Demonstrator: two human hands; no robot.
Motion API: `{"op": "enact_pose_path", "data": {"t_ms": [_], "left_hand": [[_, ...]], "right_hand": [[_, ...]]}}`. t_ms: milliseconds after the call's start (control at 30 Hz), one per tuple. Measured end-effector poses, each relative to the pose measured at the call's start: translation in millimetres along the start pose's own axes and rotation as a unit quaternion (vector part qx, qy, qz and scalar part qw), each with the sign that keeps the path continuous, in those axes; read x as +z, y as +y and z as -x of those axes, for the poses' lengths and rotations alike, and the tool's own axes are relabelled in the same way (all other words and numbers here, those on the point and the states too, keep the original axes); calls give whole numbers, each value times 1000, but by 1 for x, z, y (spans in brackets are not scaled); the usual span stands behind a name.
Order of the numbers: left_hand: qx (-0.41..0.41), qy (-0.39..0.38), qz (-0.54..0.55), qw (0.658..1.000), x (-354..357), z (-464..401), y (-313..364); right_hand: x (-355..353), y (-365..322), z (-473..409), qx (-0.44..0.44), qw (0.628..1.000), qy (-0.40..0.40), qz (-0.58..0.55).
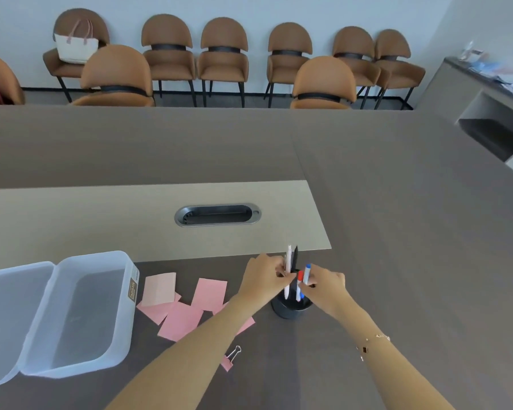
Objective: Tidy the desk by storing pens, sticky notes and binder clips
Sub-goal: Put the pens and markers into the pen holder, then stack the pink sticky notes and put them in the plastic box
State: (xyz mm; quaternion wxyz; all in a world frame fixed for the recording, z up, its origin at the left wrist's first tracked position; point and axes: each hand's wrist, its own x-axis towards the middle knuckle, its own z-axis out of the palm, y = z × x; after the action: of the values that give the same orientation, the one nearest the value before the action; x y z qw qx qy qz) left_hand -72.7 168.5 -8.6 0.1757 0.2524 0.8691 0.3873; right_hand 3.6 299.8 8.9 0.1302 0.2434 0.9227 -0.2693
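Two hands over the black pen cup (290,309) on the table (397,232). Left hand (264,276): grip closed on a white pen (288,258) & black pen (295,257), tips in cup. Right hand (326,285): grip clamped on red/blue pens (305,275), also at cup. Pink sticky notes (209,292) loose just left of cup. Pink binder clip (230,359) nearer, under left forearm. Clear storage box (71,315) w/ lid open, far left.

A broad dark grey-brown wood-grain desk (397,232) with a pale beige inlaid centre strip (101,220) carries a clear plastic storage box (80,315), its hinged lid (9,318) lying open beside it. Loose pink sticky notes (179,319) lie just right of the box, with a black round pen cup (289,309) beyond them and a pink binder clip (231,358) nearer the desk's front.
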Motion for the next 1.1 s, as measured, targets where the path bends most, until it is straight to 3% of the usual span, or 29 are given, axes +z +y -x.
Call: {"op": "enact_pose_path", "data": {"t_ms": [233, 333, 633, 767, 833, 933, 967, 1033, 1100], "left_hand": [[-7, 32, -169, 985, 33, 9, -28], [1, 16, -207, 978, 31, 10, -26], [-9, -37, -193, 980, -2, 18, -40], [-19, -20, -63, 998, -32, 26, -45], [-23, 18, -19, 999, -54, 35, -52], [-88, 44, -38, 994, -83, 52, -87], [-123, 34, -62, 990, -89, 59, -104], [-196, -8, -110, 974, -95, 74, -132], [-253, -36, -139, 957, -92, 86, -152]], "right_hand": [[45, 17, -8, -13, 1000, -6, 24], [51, 14, -11, -19, 999, -25, -22], [59, -13, -14, -37, 995, -60, -73], [48, -21, -5, -35, 994, -60, -81], [35, -24, 7, -35, 996, -15, -76], [30, -31, 47, -56, 979, 176, -91], [37, -36, 60, -75, 972, 203, -92], [60, -50, 73, -99, 981, 146, -86], [94, -63, 63, -112, 992, 28, -44]]}}
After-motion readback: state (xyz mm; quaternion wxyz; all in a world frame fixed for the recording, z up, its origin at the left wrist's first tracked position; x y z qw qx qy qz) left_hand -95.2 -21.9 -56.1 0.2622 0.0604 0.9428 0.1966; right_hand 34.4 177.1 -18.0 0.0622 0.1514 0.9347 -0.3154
